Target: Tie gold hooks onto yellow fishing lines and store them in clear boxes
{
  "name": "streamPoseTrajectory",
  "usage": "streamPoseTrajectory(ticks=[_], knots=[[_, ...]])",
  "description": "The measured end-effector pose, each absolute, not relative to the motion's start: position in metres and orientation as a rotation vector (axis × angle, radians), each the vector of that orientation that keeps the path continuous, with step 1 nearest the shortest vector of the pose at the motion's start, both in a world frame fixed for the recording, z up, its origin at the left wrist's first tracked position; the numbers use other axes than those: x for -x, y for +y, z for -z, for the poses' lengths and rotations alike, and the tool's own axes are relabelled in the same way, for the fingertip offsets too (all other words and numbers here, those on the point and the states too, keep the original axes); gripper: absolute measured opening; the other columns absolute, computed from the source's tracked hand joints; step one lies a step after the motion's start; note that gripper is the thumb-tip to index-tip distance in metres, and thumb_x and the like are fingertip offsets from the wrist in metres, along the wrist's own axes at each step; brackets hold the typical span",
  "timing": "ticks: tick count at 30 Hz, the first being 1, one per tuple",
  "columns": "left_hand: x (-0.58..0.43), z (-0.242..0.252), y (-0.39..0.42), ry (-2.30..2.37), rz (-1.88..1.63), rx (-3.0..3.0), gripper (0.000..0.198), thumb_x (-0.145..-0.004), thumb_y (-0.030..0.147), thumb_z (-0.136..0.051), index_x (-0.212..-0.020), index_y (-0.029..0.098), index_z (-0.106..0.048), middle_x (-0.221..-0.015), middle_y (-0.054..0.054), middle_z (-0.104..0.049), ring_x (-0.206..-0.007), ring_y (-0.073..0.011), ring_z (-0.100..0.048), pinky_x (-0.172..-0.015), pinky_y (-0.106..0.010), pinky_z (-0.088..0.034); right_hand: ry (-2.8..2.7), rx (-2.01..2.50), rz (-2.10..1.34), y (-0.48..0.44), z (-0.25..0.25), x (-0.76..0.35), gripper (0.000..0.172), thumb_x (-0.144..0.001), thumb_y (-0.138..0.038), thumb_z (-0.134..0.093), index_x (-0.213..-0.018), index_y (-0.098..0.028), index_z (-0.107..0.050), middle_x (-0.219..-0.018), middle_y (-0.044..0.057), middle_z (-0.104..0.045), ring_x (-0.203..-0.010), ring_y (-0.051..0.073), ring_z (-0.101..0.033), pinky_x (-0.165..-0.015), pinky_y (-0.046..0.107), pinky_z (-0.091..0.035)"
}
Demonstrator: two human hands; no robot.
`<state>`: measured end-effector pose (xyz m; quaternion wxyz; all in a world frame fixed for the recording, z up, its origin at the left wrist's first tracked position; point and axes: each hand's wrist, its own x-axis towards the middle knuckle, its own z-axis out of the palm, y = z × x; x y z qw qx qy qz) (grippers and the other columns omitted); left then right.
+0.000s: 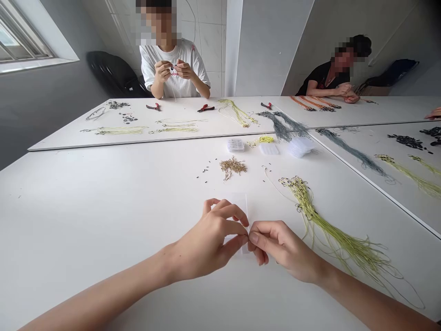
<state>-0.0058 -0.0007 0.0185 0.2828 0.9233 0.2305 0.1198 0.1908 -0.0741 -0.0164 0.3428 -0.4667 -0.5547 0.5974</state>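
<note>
The left hand and right hand are closed in firm fingertip pinches, meeting over a translucent white rectangular slip; what they grip is too small to tell. A loose bundle of yellow-green cords lies right of the slip on the white bench.

Left hand touching right hand

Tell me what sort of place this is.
Likely a small craft workshop: white work tables are laid out with bundles of yellow-green cord, red-handled pliers and small plastic boxes, and another person works by hand opposite.
</note>
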Motion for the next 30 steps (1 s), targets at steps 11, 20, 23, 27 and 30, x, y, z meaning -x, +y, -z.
streamPoseTrajectory(ticks=[11,20,23,27,30], knots=[[0.005,-0.013,0.002,0.703,-0.282,-2.390,0.024,-0.091,0.016,-0.051,-0.084,0.027,-0.071,-0.103,0.002,-0.061,-0.090,-0.0140,-0.055,-0.101,-0.042,-0.025,-1.964,1.364,-0.908,-0.074,0.017,-0.189,0.020,-0.096,-0.018,-0.042,-0.080,-0.021,-0.054,-0.073,-0.001,-0.055,-0.075,0.015,-0.050,-0.074,0.031,-0.041],[0.006,-0.004,0.005,0.781,-0.258,-2.356,0.023,-0.090,0.017,-0.051,-0.080,0.024,-0.070,-0.098,-0.001,-0.064,-0.090,-0.0171,-0.056,-0.097,-0.045,-0.029,-2.112,1.406,-0.750,-0.073,0.016,-0.194,0.021,-0.090,-0.011,-0.052,-0.101,-0.025,-0.063,-0.092,0.004,-0.061,-0.084,0.019,-0.055,-0.079,0.035,-0.047],[0.007,-0.001,0.005,0.809,-0.241,-2.366,0.023,-0.090,0.019,-0.050,-0.079,0.024,-0.070,-0.097,-0.001,-0.064,-0.087,-0.0170,-0.055,-0.094,-0.044,-0.030,-2.138,1.438,-0.740,-0.073,0.018,-0.194,0.020,-0.088,-0.011,-0.054,-0.100,-0.024,-0.064,-0.094,0.004,-0.060,-0.086,0.019,-0.054,-0.080,0.036,-0.048],[0.006,0.001,0.002,0.843,-0.205,-2.397,0.024,-0.090,0.019,-0.050,-0.078,0.024,-0.069,-0.094,-0.001,-0.063,-0.088,-0.0178,-0.054,-0.090,-0.043,-0.031,-2.158,1.479,-0.738,-0.073,0.020,-0.195,0.023,-0.089,-0.012,-0.054,-0.104,-0.026,-0.064,-0.096,0.003,-0.059,-0.088,0.020,-0.052,-0.081,0.036,-0.048],[0.005,0.002,0.000,0.865,-0.188,-2.431,0.024,-0.090,0.019,-0.050,-0.075,0.022,-0.068,-0.091,-0.001,-0.062,-0.088,-0.0179,-0.053,-0.088,-0.043,-0.032,-2.168,1.498,-0.733,-0.073,0.022,-0.196,0.024,-0.089,-0.012,-0.054,-0.104,-0.027,-0.065,-0.097,0.003,-0.059,-0.090,0.020,-0.051,-0.080,0.036,-0.048]])
